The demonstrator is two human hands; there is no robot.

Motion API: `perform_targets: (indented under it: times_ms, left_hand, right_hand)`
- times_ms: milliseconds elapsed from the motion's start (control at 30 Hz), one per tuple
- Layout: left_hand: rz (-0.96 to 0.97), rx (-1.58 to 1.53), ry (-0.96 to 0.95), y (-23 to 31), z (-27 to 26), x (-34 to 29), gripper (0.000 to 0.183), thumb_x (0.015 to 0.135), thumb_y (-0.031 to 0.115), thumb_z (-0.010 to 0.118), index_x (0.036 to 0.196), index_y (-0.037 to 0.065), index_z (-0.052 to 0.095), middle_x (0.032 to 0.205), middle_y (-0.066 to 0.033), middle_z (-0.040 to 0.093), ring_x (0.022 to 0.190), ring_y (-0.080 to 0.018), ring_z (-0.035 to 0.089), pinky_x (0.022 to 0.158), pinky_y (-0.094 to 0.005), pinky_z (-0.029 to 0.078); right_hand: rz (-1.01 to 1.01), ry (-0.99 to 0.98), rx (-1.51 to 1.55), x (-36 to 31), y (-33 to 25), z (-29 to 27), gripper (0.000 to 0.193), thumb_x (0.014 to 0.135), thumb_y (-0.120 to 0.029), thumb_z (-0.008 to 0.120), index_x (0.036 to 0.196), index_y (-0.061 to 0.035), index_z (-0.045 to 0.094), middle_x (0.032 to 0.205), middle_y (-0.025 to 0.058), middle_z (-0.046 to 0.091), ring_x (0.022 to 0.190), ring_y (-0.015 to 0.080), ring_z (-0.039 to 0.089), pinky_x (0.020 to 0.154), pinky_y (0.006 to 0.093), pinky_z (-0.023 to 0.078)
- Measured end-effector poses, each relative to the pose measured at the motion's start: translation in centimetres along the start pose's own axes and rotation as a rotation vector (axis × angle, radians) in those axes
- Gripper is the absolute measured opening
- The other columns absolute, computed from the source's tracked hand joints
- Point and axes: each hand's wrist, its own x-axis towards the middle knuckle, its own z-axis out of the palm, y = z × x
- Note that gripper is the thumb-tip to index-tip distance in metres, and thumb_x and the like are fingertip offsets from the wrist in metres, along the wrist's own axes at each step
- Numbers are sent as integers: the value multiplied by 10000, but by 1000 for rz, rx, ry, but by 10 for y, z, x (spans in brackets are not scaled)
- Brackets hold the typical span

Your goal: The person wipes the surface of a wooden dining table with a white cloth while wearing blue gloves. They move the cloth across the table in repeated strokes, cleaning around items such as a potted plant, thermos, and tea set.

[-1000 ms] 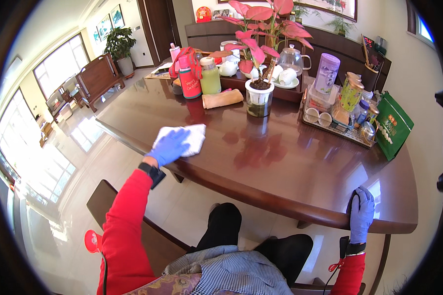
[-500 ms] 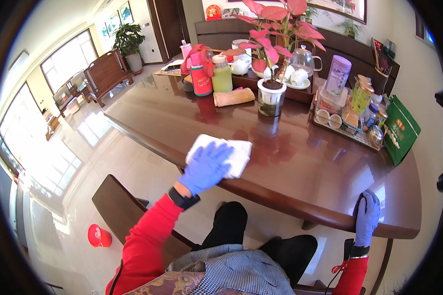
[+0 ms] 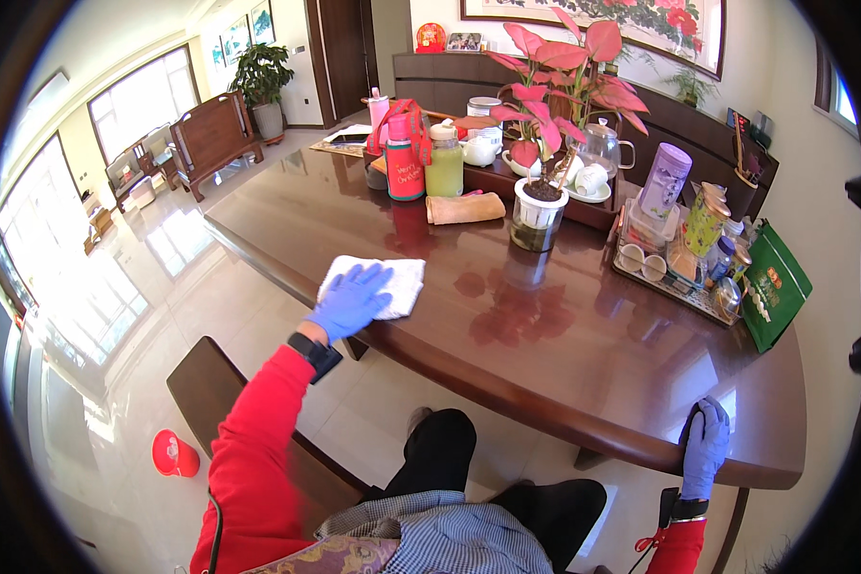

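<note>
The left hand, in a blue glove, lies spread flat on a white cloth near the front edge of the dark polished wooden counter — palm and fingers pressing it down rather than pinching it. The cloth looks soft, light and limp; it would likely bunch or slide easily on the glossy wood, so a broad flat palm or a gathered handful at its middle seems the surest hold. The right hand, also gloved, is curled over the counter's near right edge, gripping the rim. Farther back stand a potted red-leaved plant, a red bottle and a tray of jars — well apart from the cloth.
</note>
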Motion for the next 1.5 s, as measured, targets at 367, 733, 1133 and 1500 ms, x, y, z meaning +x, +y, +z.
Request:
perform_targets:
  times_ms: [367, 733, 1133, 1500]
  left_hand:
    - [-299, 50, -149, -110, -15, 66, 685, 1088, 551, 445, 1598, 95, 478, 1653, -210, 453, 1506, -402, 443, 1264, -473, 329]
    - [-75, 112, -278, -52, -4, 132, 661, 1103, 446, 421, 1663, 100, 357, 1692, -197, 397, 1516, -411, 426, 1255, -499, 337]
    - [159, 7, -262, 68, -33, 30, 642, 1105, 516, 412, 1675, 222, 379, 1750, -124, 321, 1580, -453, 303, 1263, -633, 256]
    - [424, -24, -188, 169, -13, 50, 657, 1082, 563, 417, 1642, 218, 422, 1708, -106, 393, 1524, -438, 384, 1191, -654, 339]
  right_hand:
    - [7, 9, -19, 1, -6, -2, 224, 1021, -79, 604, 1196, 0, 719, 1315, 175, 682, 1212, 348, 633, 1095, 435, 498]
    - [26, 16, -6, 1, -6, -2, 207, 1023, -68, 607, 1186, -4, 716, 1311, 170, 683, 1208, 337, 639, 1099, 421, 503]
    - [-15, 22, -16, 0, -4, -1, 218, 1012, -64, 624, 1202, -6, 714, 1305, 173, 684, 1195, 345, 641, 1092, 428, 503]
    - [-12, 45, -1, 2, -11, -1, 213, 991, -79, 650, 1188, -39, 723, 1278, 168, 700, 1171, 356, 655, 1065, 439, 516]
